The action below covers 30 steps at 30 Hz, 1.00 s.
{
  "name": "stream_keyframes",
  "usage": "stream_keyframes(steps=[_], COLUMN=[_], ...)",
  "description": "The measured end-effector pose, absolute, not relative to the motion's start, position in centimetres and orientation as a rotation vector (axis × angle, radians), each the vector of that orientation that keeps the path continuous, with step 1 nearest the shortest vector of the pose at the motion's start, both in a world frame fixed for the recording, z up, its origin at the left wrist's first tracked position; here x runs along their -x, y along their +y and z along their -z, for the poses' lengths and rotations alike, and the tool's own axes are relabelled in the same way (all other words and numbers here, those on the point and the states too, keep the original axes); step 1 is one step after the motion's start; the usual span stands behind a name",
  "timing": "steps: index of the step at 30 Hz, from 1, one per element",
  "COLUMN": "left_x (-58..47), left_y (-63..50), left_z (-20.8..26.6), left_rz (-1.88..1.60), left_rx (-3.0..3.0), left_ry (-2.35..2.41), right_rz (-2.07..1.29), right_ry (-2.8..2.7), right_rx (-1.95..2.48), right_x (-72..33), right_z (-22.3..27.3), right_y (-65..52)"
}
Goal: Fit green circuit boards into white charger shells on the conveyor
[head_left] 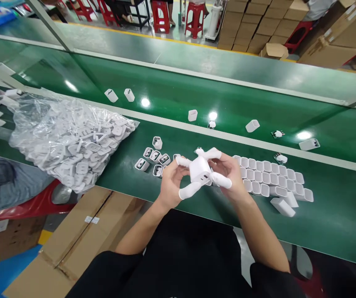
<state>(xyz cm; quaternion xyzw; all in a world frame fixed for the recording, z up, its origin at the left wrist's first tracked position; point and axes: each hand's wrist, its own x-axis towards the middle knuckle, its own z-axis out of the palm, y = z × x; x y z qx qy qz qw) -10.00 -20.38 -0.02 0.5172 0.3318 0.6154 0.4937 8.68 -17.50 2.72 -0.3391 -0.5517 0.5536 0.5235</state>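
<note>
A white charger casing (199, 169) with dark port slots at one end is held up between both hands over the green workbench. White finger cots cover the thumbs and some fingers. My left hand (172, 184) grips the casing from the left, thumb below and a finger above. From the right, my right hand (229, 171) closes on it near the slotted end. A small circuit board with a white part (199, 150) shows just behind the casing. Left of my hands stand several open casings (155, 155) with boards inside; to the right are rows of empty white casings (266, 178).
A clear plastic bag (72, 136) full of small white plates lies on the left. Beyond a pale rail (171, 129), the green conveyor belt (165, 99) carries scattered casings and boards. A cardboard box (81, 236) sits below the bench, near another person's leg (13, 182).
</note>
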Motion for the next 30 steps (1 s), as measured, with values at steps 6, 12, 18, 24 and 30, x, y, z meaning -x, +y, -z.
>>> stream_keyframes(steps=[6, 12, 18, 24, 30], left_x=[7.7, 7.4, 6.5, 5.7, 10.4], left_y=[-19.9, -19.0, -17.8, -16.3, -11.4], left_z=[1.0, 0.5, 0.6, 1.1, 0.7], left_rz=[-1.596, -1.603, -1.693, -1.727, -1.442], left_rx=[-1.02, -0.922, -0.789, -0.751, -1.03], left_ry=[0.852, 0.845, 0.951, 0.879, 1.049], right_rz=[-1.529, -1.508, -1.544, -1.53, -0.897], right_ry=[-1.19, -1.234, -1.339, -1.362, -1.665], right_rx=[0.896, 0.907, 0.904, 0.884, 1.081], right_x=[-7.6, -7.9, -7.7, -7.0, -9.9], right_z=[-3.6, -4.0, -4.8, -4.5, -3.7], right_y=[-16.2, -15.0, -13.4, -11.9, -6.0])
